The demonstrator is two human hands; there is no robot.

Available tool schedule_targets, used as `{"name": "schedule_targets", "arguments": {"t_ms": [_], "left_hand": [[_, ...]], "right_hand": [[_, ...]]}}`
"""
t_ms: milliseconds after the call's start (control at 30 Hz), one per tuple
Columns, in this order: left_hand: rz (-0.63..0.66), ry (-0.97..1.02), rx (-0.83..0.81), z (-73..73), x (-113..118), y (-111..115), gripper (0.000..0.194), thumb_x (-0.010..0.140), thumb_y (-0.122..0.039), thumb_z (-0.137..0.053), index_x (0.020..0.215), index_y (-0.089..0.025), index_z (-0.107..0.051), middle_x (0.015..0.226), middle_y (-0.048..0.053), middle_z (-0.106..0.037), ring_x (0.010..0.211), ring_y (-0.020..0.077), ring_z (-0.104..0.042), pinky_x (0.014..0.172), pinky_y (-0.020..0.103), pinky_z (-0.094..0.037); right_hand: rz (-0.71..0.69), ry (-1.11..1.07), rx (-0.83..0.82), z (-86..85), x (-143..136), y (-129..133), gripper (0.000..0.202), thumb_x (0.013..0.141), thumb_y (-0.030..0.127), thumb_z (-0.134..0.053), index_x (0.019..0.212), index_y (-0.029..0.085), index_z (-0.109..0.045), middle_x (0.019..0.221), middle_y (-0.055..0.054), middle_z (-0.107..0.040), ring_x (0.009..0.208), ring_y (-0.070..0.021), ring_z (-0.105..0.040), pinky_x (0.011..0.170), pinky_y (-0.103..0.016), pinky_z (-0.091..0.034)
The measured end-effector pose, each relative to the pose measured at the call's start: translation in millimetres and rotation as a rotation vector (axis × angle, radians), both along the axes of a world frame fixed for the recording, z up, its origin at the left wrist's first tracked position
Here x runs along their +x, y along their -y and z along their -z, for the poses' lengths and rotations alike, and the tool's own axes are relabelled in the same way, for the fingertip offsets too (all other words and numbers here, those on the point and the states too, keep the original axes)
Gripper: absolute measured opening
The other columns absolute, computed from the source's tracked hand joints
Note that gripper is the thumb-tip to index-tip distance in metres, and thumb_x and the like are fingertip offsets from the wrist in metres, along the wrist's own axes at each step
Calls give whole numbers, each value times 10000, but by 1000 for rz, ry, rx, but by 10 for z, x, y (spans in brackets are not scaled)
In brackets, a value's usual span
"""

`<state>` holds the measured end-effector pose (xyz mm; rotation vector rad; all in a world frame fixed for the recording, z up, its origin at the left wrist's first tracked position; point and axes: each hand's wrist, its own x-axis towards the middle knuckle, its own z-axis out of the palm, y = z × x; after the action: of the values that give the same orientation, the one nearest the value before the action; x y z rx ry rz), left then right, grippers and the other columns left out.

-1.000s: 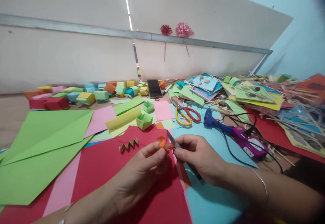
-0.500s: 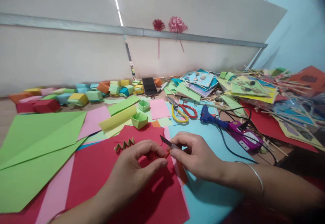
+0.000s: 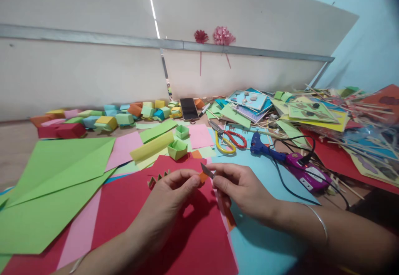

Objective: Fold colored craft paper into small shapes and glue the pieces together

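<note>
Between thumb and fingers, my left hand [image 3: 177, 192] pinches a small orange piece of paper [image 3: 203, 177] above the red paper sheet [image 3: 124, 208]. My right hand [image 3: 245, 187] grips a small dark knife blade [image 3: 207, 170], its tip pointing up and left, close against the orange piece. Whatever handle the blade has is hidden in my fingers. A zigzag-folded olive paper strip [image 3: 152, 182] lies just behind my left hand, partly covered by it. Two small green paper boxes [image 3: 177, 149] stand farther back on the papers.
Scissors with red and yellow handles [image 3: 230, 139] lie beyond my right hand. Right of them are a blue glue gun [image 3: 264, 148] and a purple power strip [image 3: 307, 172] with black cables. A phone [image 3: 188, 109] and folded paper blocks [image 3: 106, 122] line the back; green sheets [image 3: 62, 183] lie left.
My left hand has turned so the orange piece now shows upright between the fingertips, with the blade beside it. The whole view has shifted slightly, moving the scene right.
</note>
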<state>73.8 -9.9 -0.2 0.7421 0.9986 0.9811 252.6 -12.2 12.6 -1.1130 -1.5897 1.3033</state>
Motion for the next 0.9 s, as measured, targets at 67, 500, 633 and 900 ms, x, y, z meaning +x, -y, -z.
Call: {"name": "schedule_targets", "arguments": {"t_ms": [67,500,633,900], "left_hand": [[-3,-6,5,-3,8,5,268,669,-391,-845,741,-182,-693,612,-24,-628,545,82,-522,555,220,-457],[22,-171,-16,-72,13,15,390,597,-448,-862,846,-159,-781,672,40,-681,600,147,-586,578,263,-469],[31,-240,74,-79,-2,-12,317,632,-441,-839,791,-174,-779,740,46,-695,668,162,-592,630,277,-484],[50,-297,77,-63,-33,-13,315,651,-445,-824,805,-174,-776,764,58,-719,671,170,-617,646,285,-501]], "right_hand": [[-13,-52,-58,8,-19,1,324,874,295,-545,1130,137,-666,595,45,-564,464,-78,-512,463,-211,-405],[33,46,131,-13,9,-25,231,822,222,-589,982,191,-752,898,-41,-732,789,-144,-643,702,-267,-505],[50,76,154,-9,32,-27,243,826,222,-599,1003,186,-761,922,-49,-731,819,-149,-654,744,-283,-511],[36,131,247,-16,59,-41,229,849,194,-590,991,190,-770,853,-32,-718,734,-123,-625,710,-264,-497]]}}
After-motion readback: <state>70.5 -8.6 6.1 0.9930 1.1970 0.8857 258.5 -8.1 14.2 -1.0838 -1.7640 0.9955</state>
